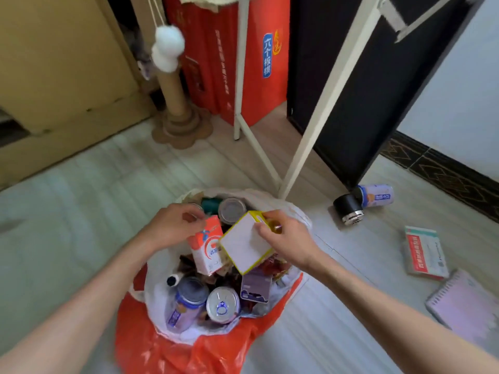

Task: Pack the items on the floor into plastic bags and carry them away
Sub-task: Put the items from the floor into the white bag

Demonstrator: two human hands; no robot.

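Orange plastic bag (172, 349), lined with a white bag (158, 298), sits open on the floor (81, 211) and is already heaped: cans, a bottle, wrappers and a purple packet crowd its mouth. That is the main risk, in my judgement; thin film loaded this high may split or slump when lifted, spilling the cans.

Next, the white box with the yellow edge (245, 244) is tilted above the pile, the right hand (286, 238) pinching its upper corner with curled fingers (263, 228). A corner pinch is weak, so the box could swing or slide off the heap.

The red-and-white carton (208, 247) leans beside it, touching the box; the left hand (172, 225) curls its fingers over the carton's top. Pushed down unevenly, it may tip out.

Still on the floor, well apart to the right: a notebook (459, 300), a flat packet (425, 252), a can (376, 195) and a small black cylinder (348, 207), easily forgotten.
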